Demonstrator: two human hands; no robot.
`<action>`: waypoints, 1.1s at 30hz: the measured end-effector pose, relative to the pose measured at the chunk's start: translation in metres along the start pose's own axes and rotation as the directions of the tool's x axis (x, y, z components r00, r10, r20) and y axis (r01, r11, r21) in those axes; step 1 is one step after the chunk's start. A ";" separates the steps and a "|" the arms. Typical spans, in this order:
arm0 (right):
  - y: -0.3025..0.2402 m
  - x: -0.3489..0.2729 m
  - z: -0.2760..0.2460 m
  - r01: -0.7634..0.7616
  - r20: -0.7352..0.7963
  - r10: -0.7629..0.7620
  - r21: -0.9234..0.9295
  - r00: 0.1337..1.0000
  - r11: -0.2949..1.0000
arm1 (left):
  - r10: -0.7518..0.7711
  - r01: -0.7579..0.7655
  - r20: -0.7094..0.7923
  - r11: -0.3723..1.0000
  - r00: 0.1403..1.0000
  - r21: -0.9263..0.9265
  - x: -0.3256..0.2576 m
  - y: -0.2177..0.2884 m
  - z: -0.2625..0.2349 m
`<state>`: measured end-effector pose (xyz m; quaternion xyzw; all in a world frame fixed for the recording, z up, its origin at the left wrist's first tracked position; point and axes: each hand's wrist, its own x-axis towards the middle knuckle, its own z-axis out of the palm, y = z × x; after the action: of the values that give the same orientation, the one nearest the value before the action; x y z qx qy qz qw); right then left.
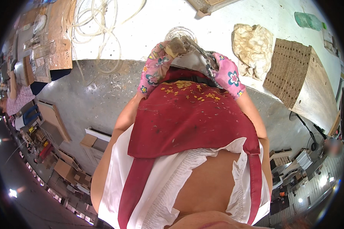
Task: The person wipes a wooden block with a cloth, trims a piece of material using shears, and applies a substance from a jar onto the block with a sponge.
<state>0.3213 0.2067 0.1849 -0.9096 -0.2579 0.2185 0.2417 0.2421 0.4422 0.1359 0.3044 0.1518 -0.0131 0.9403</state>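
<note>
Each of two gloved hands is closed on one thing: the left hand [156,70] on one brown block [176,47], the right hand [227,74] on one dark tool [203,53] angled toward it, just near of one clear round container [186,32]. Both forearms reach far and inward. Beyond lie one crumpled cloth [252,47] and one green bottle [308,21] right, clear tubing [112,29] left.
</note>
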 end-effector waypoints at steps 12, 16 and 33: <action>-0.019 0.001 -0.010 0.100 -0.081 -0.120 -0.216 0.990 0.971 | -0.024 0.031 -0.076 0.995 0.997 0.093 -0.003 0.004 0.016; -0.016 0.004 -0.011 0.135 -0.102 -0.158 -0.205 0.982 0.969 | -0.066 0.081 -0.104 0.986 0.992 0.142 -0.004 0.012 0.025; 0.008 0.005 0.003 -0.120 0.091 0.125 -0.066 0.988 0.991 | 0.001 0.016 -0.090 0.983 0.996 0.186 -0.006 0.007 0.006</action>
<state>0.3261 0.2044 0.1766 -0.9191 -0.2192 0.2682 0.1876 0.2387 0.4438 0.1463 0.3907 0.1930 -0.0170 0.8999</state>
